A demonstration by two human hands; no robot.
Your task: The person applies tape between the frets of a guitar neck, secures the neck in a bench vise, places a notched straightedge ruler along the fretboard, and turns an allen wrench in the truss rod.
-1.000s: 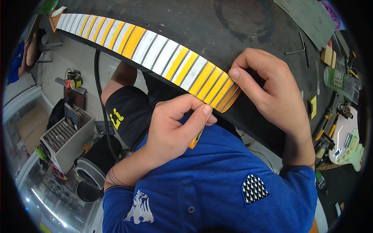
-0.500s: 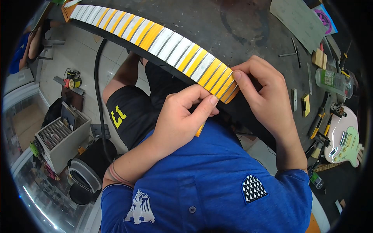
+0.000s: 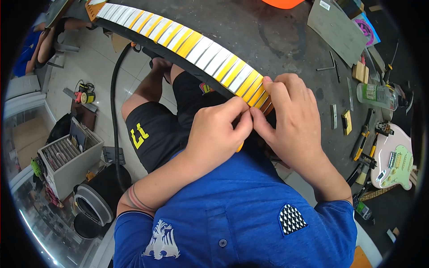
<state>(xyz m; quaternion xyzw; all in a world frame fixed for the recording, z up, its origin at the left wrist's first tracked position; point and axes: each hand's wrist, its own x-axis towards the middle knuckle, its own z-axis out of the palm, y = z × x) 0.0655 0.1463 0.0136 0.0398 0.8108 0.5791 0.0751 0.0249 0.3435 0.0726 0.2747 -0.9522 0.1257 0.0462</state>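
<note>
A guitar neck point(image 3: 206, 56) runs diagonally from the upper left to the hands, its fretboard covered with white and yellow tape strips between the frets. At its near end, my left hand point(image 3: 220, 126) pinches at the lower edge, with a yellow piece showing under the fingers. My right hand point(image 3: 292, 118) spans that same end, its thumb beside my left fingertips at the lower edge and its index finger at the upper edge. What the left fingertips grip between them is too small to make out.
On the right lie a pink guitar body point(image 3: 392, 156), a plastic bottle point(image 3: 376, 96), a yellow block point(image 3: 346, 122) and tools. Left are a box of sheets point(image 3: 67, 167), a black bin point(image 3: 105, 192) and a hose point(image 3: 114, 111). Another person point(image 3: 33, 49) sits at upper left.
My right thumb has come down from the upper edge to meet my left fingertips at the lower edge. The view has shifted, and an orange object shows at the top.
</note>
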